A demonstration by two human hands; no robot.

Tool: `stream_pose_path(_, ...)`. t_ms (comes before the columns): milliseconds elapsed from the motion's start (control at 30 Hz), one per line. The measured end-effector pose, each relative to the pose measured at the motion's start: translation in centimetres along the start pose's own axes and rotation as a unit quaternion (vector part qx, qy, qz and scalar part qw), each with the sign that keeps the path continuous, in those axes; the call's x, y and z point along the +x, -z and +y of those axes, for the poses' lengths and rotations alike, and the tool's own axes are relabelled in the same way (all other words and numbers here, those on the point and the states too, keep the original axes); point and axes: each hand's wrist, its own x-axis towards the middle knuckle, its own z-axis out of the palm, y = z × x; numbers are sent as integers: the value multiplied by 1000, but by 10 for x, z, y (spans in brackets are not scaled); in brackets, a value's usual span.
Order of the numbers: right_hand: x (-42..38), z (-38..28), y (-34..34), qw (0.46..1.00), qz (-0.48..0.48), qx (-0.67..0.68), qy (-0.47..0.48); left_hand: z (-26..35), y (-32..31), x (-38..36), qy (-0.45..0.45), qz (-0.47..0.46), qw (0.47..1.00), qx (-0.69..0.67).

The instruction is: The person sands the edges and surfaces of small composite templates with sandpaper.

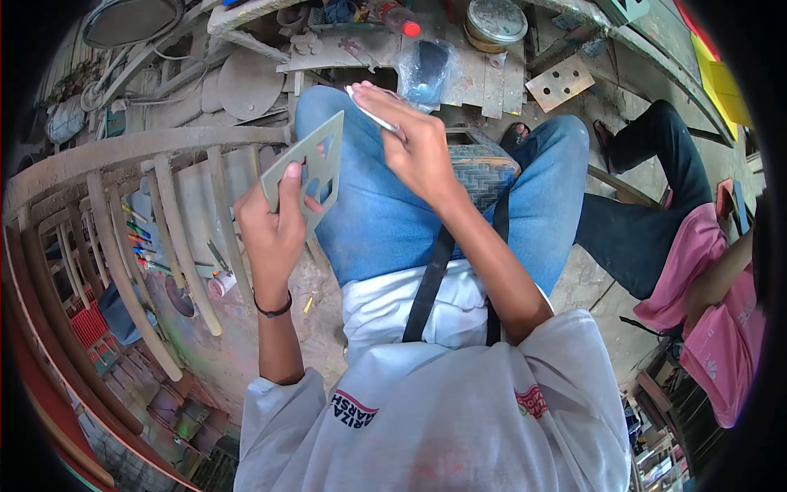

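Observation:
My left hand (269, 225) grips a flat grey-green panel (310, 141) with several cut-out openings. The thumb lies on its near face, and fingertips show through the openings. Over my lap, to the right of the panel, my right hand (420, 152) is closed on a thin, pale flat piece (369, 110) seen almost edge-on. What this piece is, I cannot tell. A gap separates it from the panel. Below both hands are my knees in blue jeans (361, 234), with a woven basket-like object (484, 172) between them.
A wooden railing (147, 156) curves along the left. Ahead lie a clear plastic bag (426, 70), a lidded tin (496, 25), a red-capped bottle (398, 18) and a board with holes (560, 83). Another person in a pink shirt (713, 303) sits close on the right.

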Motion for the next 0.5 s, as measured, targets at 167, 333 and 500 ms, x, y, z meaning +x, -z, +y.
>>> stream_pose_path(167, -5, -12, -2, 999, -27, 22, 20, 0, -1, 5, -14, -11, 1000, 23)
stream_pose_path(333, -7, -46, -11, 993, -34, 59, 94, -2, -1, 8, -9, -14, 998, 62)
stream_pose_path(500, -4, -57, -15, 982, -66, 129, 118, -3, 3, 7, -67, -21, 995, 68)
